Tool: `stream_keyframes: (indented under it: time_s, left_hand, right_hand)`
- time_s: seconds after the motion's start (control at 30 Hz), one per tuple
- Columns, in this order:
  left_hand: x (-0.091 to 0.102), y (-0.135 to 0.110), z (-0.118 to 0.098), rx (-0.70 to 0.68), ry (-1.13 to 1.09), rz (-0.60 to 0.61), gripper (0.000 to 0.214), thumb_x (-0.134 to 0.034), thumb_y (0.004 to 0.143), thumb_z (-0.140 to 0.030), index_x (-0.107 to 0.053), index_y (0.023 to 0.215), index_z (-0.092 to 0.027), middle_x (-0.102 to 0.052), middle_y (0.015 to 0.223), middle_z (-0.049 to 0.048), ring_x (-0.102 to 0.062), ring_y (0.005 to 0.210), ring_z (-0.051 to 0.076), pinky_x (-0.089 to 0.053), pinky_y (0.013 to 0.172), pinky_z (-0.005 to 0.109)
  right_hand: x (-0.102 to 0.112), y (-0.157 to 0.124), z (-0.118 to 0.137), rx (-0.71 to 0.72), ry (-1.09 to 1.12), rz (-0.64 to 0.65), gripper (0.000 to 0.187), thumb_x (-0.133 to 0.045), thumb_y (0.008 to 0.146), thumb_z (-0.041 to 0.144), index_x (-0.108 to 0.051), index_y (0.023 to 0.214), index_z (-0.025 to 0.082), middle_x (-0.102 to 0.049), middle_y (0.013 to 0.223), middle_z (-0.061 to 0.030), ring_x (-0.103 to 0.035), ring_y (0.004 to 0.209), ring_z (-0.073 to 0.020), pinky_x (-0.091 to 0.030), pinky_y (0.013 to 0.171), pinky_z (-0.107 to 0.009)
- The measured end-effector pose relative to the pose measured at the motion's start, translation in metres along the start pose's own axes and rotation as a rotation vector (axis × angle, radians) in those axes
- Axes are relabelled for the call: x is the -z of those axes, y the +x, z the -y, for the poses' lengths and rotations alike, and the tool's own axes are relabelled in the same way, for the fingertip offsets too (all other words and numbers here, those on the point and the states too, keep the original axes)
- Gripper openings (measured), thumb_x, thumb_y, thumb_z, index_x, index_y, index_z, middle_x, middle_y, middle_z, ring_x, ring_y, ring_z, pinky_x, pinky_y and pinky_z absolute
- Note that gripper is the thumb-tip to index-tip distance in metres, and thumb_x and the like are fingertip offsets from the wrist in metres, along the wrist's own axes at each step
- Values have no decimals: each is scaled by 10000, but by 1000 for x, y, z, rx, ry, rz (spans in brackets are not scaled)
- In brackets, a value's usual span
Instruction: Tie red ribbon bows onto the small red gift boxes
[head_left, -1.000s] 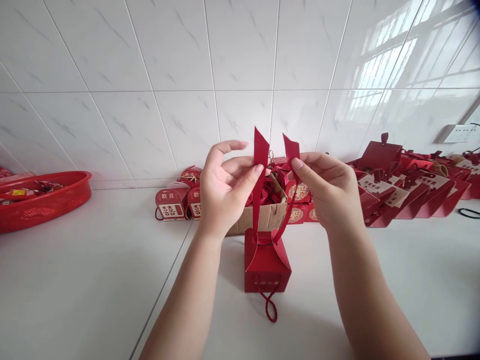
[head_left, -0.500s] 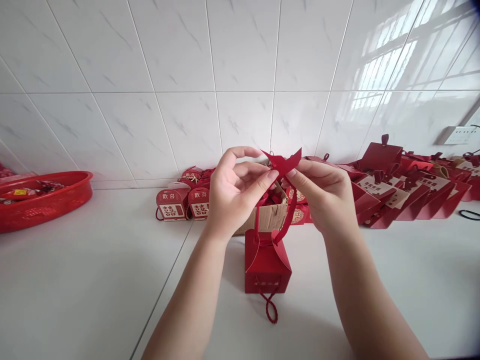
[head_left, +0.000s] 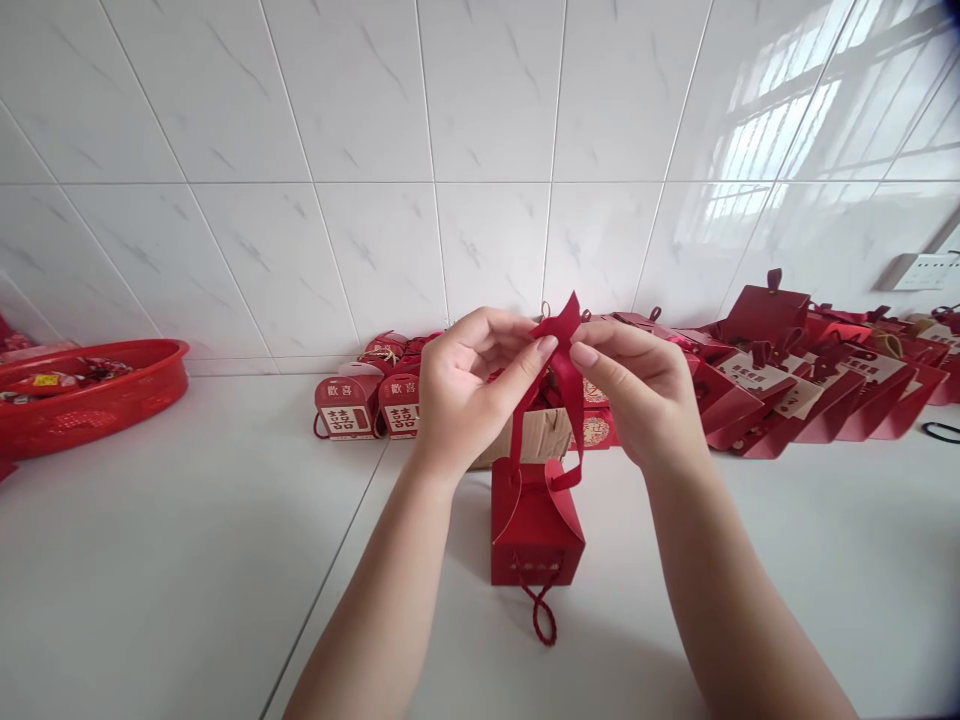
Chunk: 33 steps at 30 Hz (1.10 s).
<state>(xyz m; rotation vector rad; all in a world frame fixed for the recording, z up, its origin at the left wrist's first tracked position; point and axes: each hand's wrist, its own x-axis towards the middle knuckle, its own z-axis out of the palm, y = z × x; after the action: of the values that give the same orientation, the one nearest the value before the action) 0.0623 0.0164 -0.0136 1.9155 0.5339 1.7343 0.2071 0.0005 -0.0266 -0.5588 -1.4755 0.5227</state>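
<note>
A small red gift box (head_left: 536, 530) stands on the white counter (head_left: 187, 560) in front of me, a twisted red cord loop (head_left: 544, 615) hanging from its front. A red ribbon (head_left: 559, 340) rises from the box top. My left hand (head_left: 465, 385) and my right hand (head_left: 637, 385) meet above the box, each pinching the ribbon between thumb and fingers. The two ribbon ends cross at my fingertips.
A cardboard box (head_left: 536, 435) of red items sits behind the gift box. Small red boxes with white labels (head_left: 367, 400) stand to its left. Several open red boxes (head_left: 810, 375) line the wall at right. A red basket (head_left: 82, 395) sits at far left.
The two ribbon ends, held upright and apart a second ago, have been brought together and crossed. Both hands have moved closer and slightly lower.
</note>
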Motion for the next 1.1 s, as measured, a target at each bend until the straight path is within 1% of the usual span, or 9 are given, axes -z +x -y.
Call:
stream_keyframes:
  time_s: [0.17, 0.27, 0.37, 0.47, 0.6, 0.73, 0.8, 0.93, 1.1]
  left_hand:
    - [2, 1, 1, -27, 30, 13, 233, -728, 699, -389, -622, 773, -196, -691, 753, 11, -663, 694, 142, -552, 614, 265]
    - [1, 1, 0, -40, 37, 17, 231, -722, 705, -396, -625, 765, -196, -684, 747, 8, -658, 687, 140, -553, 615, 264]
    - [1, 0, 0, -32, 42, 24, 225, -716, 712, -400, -623, 752, -199, -685, 742, 9, -657, 682, 143, -553, 613, 269]
    - [1, 1, 0, -2, 10, 62, 207, -712, 722, -379, -615, 754, -198, -688, 760, 16, -660, 698, 148, -549, 622, 270]
    - [6, 2, -1, 105, -39, 209, 175, -654, 782, -358, -612, 850, -203, -675, 781, 26, -643, 690, 143, -528, 598, 258]
    - [12, 4, -1, 212, -24, 439, 229, -526, 864, -365, -601, 740, -187, -621, 697, 21, -597, 654, 137, -492, 579, 253]
    - [14, 4, -2, 243, -28, 502, 262, -487, 881, -348, -589, 703, -186, -600, 676, 19, -585, 666, 141, -486, 606, 259]
    - [14, 5, -4, 292, -23, 506, 229, -455, 878, -289, -589, 718, -195, -599, 697, 16, -576, 691, 149, -476, 620, 267]
    - [17, 5, 0, 283, 49, 458, 238, -462, 865, -301, -606, 695, -217, -613, 677, 5, -587, 679, 163, -489, 594, 284]
  right_hand:
    - [-3, 0, 3, 13, 53, 34, 133, -645, 810, 306, -678, 936, 277, -696, 829, 6, -654, 771, -144, -548, 711, -299]
    - [-3, 1, 1, 29, 50, 43, 114, -637, 814, 321, -695, 904, 284, -707, 898, -2, -659, 872, -168, -551, 768, -325]
    - [0, 2, -2, -15, 64, 62, 114, -630, 818, 336, -700, 894, 288, -708, 932, -4, -650, 942, -187, -556, 785, -340]
    - [4, 3, -5, -48, 117, 112, 109, -618, 830, 330, -694, 899, 294, -708, 921, 3, -649, 944, -180, -557, 784, -333]
    - [6, 4, -5, -58, 115, 117, 108, -607, 836, 349, -681, 884, 287, -703, 884, 5, -655, 910, -173, -557, 771, -322]
    - [8, 4, -3, -73, 87, 132, 139, -595, 834, 382, -669, 876, 271, -688, 831, -8, -661, 836, -181, -560, 708, -325]
    - [11, 4, -3, -73, 92, 160, 124, -602, 826, 371, -668, 841, 268, -672, 788, -7, -656, 781, -180, -552, 674, -326]
    - [19, 5, 0, 22, 50, 219, 99, -620, 801, 306, -655, 728, 249, -624, 698, -2, -608, 664, -165, -518, 606, -322]
    - [24, 2, 8, 207, -269, 283, 77, -618, 742, 176, -660, 697, 224, -601, 691, -25, -556, 633, -167, -477, 569, -324]
